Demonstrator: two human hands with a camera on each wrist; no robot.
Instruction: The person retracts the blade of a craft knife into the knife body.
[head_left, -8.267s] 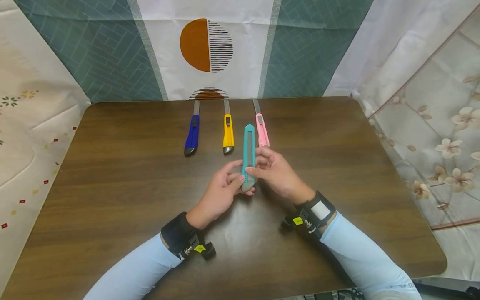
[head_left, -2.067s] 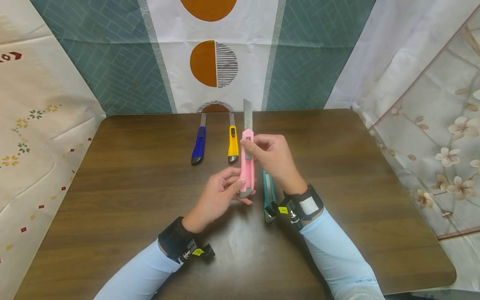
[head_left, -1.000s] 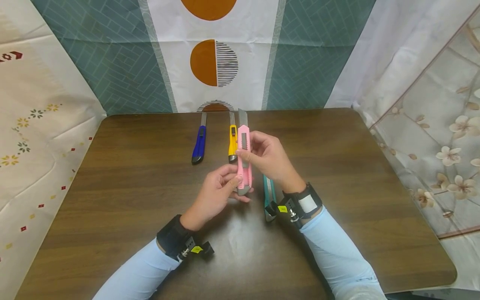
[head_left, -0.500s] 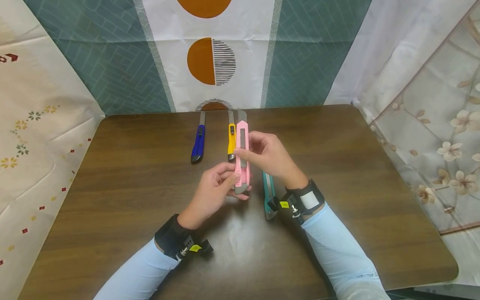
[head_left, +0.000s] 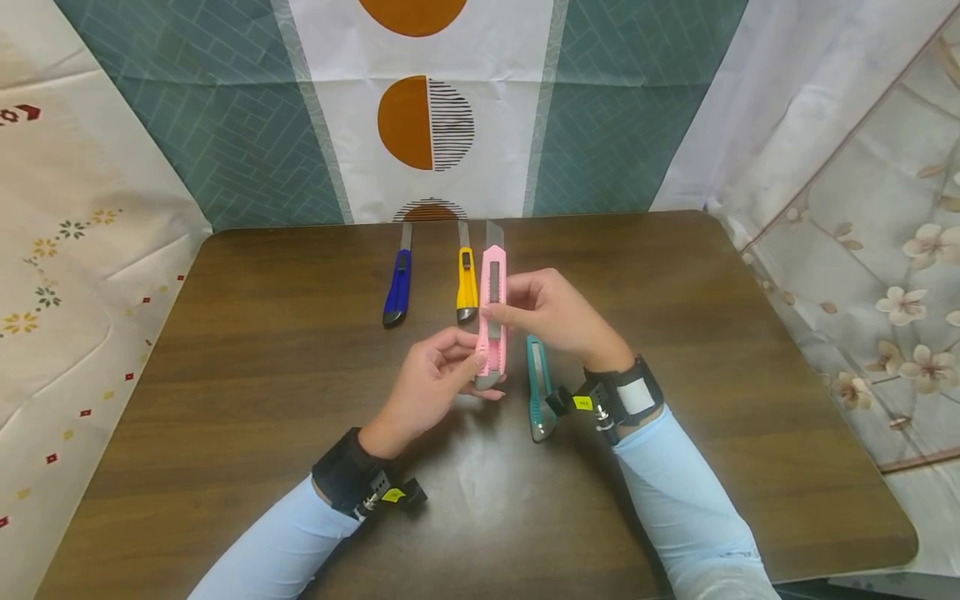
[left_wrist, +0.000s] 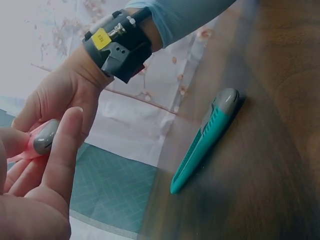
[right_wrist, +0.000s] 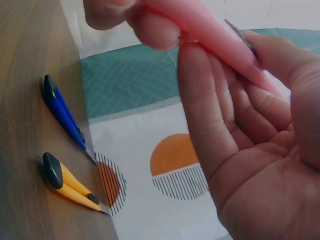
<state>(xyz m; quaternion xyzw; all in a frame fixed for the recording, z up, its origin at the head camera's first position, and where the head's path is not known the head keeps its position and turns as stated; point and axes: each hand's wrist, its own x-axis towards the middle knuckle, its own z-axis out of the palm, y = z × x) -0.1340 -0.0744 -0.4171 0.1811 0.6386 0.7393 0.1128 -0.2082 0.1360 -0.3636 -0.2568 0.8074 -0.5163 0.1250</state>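
In the head view a pink utility knife [head_left: 492,317] is held above the table, its blade [head_left: 495,234] sticking out at the far end. My left hand [head_left: 435,375] pinches its grey butt end between thumb and fingers. Higher up the handle, my right hand [head_left: 562,317] grips it, the thumb lying over the slider track. From the right wrist view, the pink handle [right_wrist: 220,37] runs across the right fingers, with the thumb on a dark slider. A teal utility knife [head_left: 538,392] lies on the table beside the right wrist; no blade shows on it.
A blue utility knife [head_left: 397,287] and a yellow utility knife [head_left: 467,285] lie at the back of the wooden table [head_left: 262,358], blades out toward the far edge. Patterned cloth [head_left: 615,125] hangs behind. A camera is strapped to each wrist.
Earlier both hands held the teal knife; it now lies on the table and the pink one is held instead. The pink knife's blade sticks out less than two seconds ago, its slider lower.
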